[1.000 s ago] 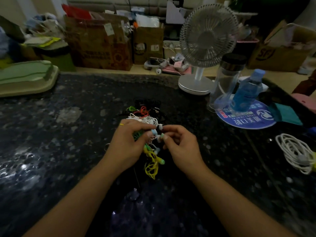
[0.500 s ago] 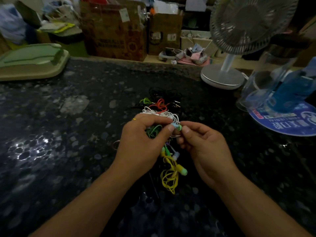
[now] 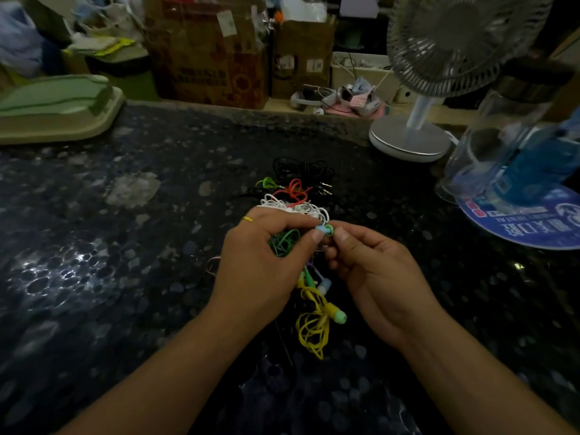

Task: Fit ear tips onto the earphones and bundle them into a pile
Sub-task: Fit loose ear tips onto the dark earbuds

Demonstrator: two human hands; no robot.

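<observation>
I see both hands over a dark speckled countertop (image 3: 125,277). The left hand (image 3: 266,265) is curled round a bundle of earphone cords (image 3: 284,243), green and white among them, with a yellow ring (image 3: 247,218) on one finger. Its thumb and forefinger pinch a small earbud (image 3: 324,230), light blue and green, at the top of the bundle. The right hand (image 3: 370,271) meets it there, its thumb and forefinger closed on the same earbud; I cannot tell whether a tip is seated. A yellow cord (image 3: 314,328) hangs below the hands, ending in a bud with a pale green tip (image 3: 340,317). Just beyond the hands lies a pile of black, red and green cords (image 3: 298,180). A white desk fan (image 3: 439,58) stands at the far right, beside a clear jar (image 3: 489,127).
</observation>
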